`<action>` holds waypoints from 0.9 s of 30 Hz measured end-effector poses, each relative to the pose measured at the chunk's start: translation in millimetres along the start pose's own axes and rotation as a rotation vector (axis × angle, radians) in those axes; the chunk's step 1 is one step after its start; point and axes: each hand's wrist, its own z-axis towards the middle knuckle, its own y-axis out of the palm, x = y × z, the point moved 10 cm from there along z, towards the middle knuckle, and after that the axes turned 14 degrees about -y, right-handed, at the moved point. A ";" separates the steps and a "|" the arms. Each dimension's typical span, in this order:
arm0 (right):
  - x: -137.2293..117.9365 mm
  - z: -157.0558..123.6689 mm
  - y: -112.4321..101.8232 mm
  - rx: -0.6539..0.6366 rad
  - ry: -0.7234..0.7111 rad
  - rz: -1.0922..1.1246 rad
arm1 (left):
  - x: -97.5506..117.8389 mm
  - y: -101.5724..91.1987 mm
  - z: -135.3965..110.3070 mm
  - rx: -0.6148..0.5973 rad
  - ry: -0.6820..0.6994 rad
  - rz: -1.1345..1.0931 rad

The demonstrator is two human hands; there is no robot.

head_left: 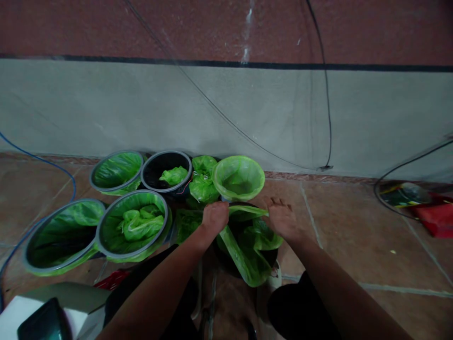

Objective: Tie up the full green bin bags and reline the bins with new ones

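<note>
My left hand (214, 218) and my right hand (282, 218) both grip the top edge of a green plastic bag (247, 245), stretching it taut between them over a dark bin (244, 222) on the floor in front of me. The bag's loose body hangs crumpled below my hands and partly hides the bin. Just beyond stands a bin fully covered by a green liner (239, 178).
Several more bins sit to the left: two grey-rimmed ones lined in green (116, 171) (60, 236), one holding a crumpled bag (136, 225), and a black one (166, 171). Loose green bags (202, 182) lie between them. A wall (106, 108) with cables is behind; red items (437, 218) lie right.
</note>
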 end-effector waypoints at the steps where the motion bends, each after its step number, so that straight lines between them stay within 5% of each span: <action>1: -2.5 2.2 -0.7 0.013 -0.023 -0.011 | -0.3 -0.3 -0.3 0.005 -0.005 -0.004; 7: 14.7 6.0 16.2 -0.095 0.012 0.054 | -9.5 -4.7 2.7 0.005 -0.050 0.009; 14: 45.0 3.6 -1.2 -0.049 0.099 0.098 | -26.1 0.2 5.7 -0.079 -0.125 0.064; 22: 60.0 -29.5 45.1 -0.452 0.215 0.271 | -44.6 -10.7 14.8 -0.007 -0.197 -0.015; 27: 42.3 -18.8 30.5 -0.320 0.093 0.137 | -24.8 -8.6 15.3 -0.026 -0.099 -0.157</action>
